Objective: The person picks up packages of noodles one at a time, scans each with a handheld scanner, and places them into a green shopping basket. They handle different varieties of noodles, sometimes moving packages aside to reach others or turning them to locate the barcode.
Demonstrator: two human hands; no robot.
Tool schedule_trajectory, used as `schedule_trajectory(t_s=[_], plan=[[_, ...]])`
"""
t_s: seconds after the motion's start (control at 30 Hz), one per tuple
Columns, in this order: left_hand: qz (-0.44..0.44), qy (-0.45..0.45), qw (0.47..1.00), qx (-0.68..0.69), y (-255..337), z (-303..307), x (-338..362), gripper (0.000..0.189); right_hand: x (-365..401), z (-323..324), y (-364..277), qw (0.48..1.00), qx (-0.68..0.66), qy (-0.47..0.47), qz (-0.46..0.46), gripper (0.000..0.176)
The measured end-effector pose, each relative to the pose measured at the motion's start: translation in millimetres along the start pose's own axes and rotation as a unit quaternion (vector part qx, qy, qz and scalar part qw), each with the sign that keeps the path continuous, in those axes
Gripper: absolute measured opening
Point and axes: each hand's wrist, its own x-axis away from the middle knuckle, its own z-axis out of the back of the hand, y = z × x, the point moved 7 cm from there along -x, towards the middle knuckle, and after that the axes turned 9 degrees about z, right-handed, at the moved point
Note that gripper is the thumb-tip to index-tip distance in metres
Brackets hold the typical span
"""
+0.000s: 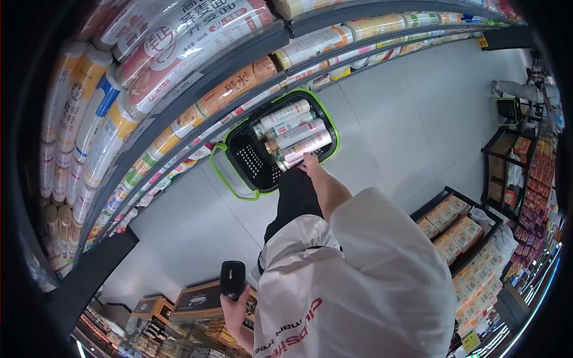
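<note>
Several cylindrical, clear-wrapped packs with white and coloured labels [298,135]: lying side by side in a black perforated plastic basket with lime-green rim and handle [242,138], on the floor at centre. From left: dark-edged store shelving [256,42], stocked with wrapped packs in orange, blue and red print. Left hand [234,309]: closed around a black rounded handheld device [233,277], apart from the basket. Right hand [311,164]: at the nearest pack's side; whether gripping, cannot tell. Pale grey tiled floor [394,125]. Far right: orange-and-white boxes [459,235], stacked.
</note>
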Motion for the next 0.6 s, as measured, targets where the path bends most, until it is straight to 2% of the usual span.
schedule_trajectory(t_s=[0.1, 0.13, 0.17, 0.2, 0.27, 0.37, 0.4, 0.47, 0.53, 0.57, 0.6], plan=[[-0.019, 0.026, 0.999, 0.006, 5.6, 2.9, 8.5, 0.014, 35.4, 6.5, -45.4, 0.994, 0.091, -0.054, 0.008, 0.050], [-0.032, 0.039, 0.999, 0.011, 8.8, 6.2, 11.7, 0.015, 9.6, 10.8, -38.0, 0.989, 0.131, -0.058, 0.040, 0.040], [-0.029, 0.042, 0.999, 0.015, 7.3, 9.5, 13.0, 0.015, -34.2, 8.0, -24.1, 0.948, 0.243, -0.156, 0.131, 0.035], [-0.027, 0.045, 0.998, 0.021, 3.2, 12.3, 13.2, 0.016, 4.3, 18.4, -53.2, 0.972, 0.193, -0.095, 0.094, 0.033], [-0.037, 0.046, 0.997, 0.040, -2.9, 17.0, 11.5, 0.018, 12.2, 21.7, -79.0, 0.919, 0.341, -0.108, 0.163, 0.025], [-0.075, 0.037, 0.994, 0.064, 1.6, 19.3, 10.0, 0.018, 42.9, 31.0, -112.1, 0.898, 0.346, -0.116, 0.244, 0.024], [-0.101, 0.030, 0.992, 0.070, 5.9, 20.1, 9.1, 0.018, 46.2, 34.0, -119.1, 0.899, 0.348, -0.125, 0.234, 0.026], [-0.150, 0.017, 0.985, 0.078, 11.4, 23.0, 5.5, 0.018, 90.9, 35.3, -143.7, 0.923, 0.254, -0.121, 0.264, 0.030], [-0.164, 0.016, 0.983, 0.083, 14.9, 26.1, 2.1, 0.018, 112.1, 23.6, -169.6, 0.919, 0.256, -0.202, 0.220, 0.032], [-0.169, 0.015, 0.982, 0.084, 16.2, 27.8, -0.1, 0.018, 125.5, 14.3, -190.9, 0.895, 0.274, -0.216, 0.279, 0.030], [-0.187, 0.013, 0.978, 0.094, 19.3, 29.1, -2.3, 0.018, 153.6, 3.9, -225.1, 0.847, 0.278, -0.208, 0.402, 0.029]])
